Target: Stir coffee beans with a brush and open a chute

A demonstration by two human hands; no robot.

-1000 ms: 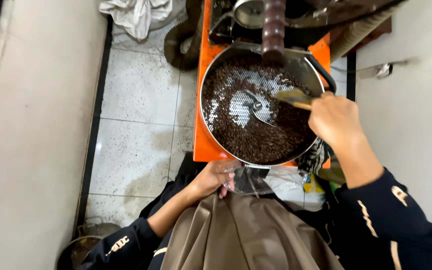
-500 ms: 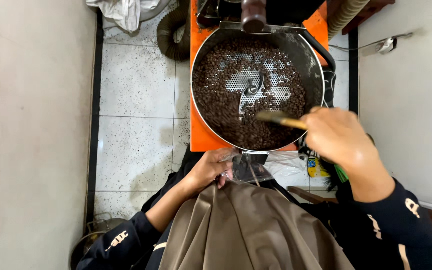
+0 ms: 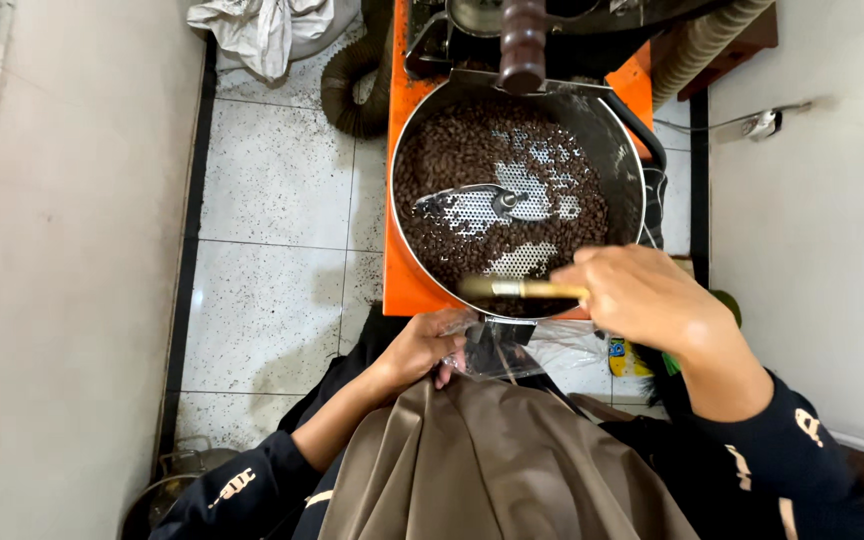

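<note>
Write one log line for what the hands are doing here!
right hand: holds brush over beans | left hand: on clear bag | tray: round

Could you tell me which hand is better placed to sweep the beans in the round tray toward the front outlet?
The right hand: it holds the brush over the tray's front edge, at the beans. The left hand is lower, gripping the clear bag beneath the outlet.
</note>
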